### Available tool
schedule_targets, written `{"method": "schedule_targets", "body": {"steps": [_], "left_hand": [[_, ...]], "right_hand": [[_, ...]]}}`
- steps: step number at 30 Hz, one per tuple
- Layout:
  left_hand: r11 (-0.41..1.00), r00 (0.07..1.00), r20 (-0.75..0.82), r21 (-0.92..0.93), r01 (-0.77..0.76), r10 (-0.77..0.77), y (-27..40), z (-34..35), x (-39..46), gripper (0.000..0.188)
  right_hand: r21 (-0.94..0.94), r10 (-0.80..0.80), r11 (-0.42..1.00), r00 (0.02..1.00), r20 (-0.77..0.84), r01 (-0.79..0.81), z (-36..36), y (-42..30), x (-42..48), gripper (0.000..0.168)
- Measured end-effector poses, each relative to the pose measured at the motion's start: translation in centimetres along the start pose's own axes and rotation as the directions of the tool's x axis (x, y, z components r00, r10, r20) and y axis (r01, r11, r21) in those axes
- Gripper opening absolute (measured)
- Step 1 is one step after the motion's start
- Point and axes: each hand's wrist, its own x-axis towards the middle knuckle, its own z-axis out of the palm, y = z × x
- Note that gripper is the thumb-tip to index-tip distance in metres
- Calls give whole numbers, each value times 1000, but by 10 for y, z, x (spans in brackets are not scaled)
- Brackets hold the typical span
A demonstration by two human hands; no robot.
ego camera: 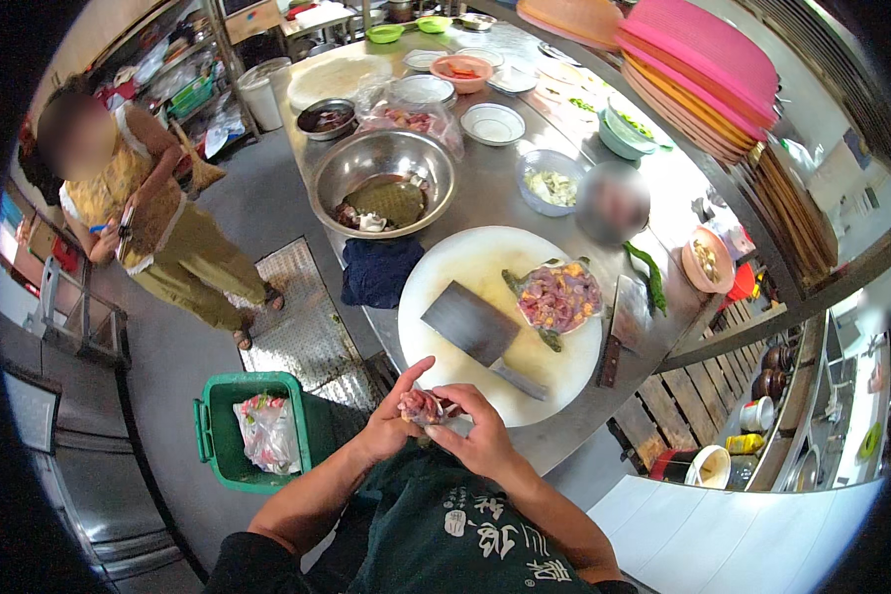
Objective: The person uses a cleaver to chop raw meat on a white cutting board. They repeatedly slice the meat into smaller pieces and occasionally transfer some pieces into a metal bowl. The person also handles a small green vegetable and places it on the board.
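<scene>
A small piece of raw reddish meat point(421, 407), perhaps in clear plastic, sits between my hands in front of the table edge. My left hand point(387, 423) supports it from the left, index finger stretched out. From the right, the fingers of my right hand point(482, 431) press on it. Just beyond lies a round white cutting board point(445, 260). On the board are a broad cleaver point(471, 321) and a turtle point(560, 297) with its body heaped with cut pink meat and yellow bits. To the right rests a second cleaver point(631, 315) with a brown handle.
A steel bowl point(323, 174) holds a turtle shell point(386, 200); a dark blue cloth point(381, 271) lies below it. Green chillies point(647, 281) lie on the right. A green bin point(308, 431) stands on the floor at left. Another person point(156, 215) stands beyond it.
</scene>
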Motion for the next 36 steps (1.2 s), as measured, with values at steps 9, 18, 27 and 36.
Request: {"method": "schedule_targets", "body": {"steps": [9, 18, 27, 36], "left_hand": [[998, 998, 34, 35, -52, 51, 8, 11, 36, 93], [995, 998, -46, -92, -37, 32, 12, 14, 72, 48], [999, 982, 188, -42, -22, 29, 5, 32, 85, 35], [992, 961, 270, -94, 89, -61, 0, 45, 86, 35]], "right_hand": [[-133, 56, 988, 978, -202, -84, -4, 2, -6, 19], [-191, -48, 982, 957, -286, -8, -6, 8, -5, 22], [93, 240, 971, 912, -332, -222, -13, 2, -4, 36], [168, 180, 979, 859, -479, -111, -14, 11, -11, 28]]}}
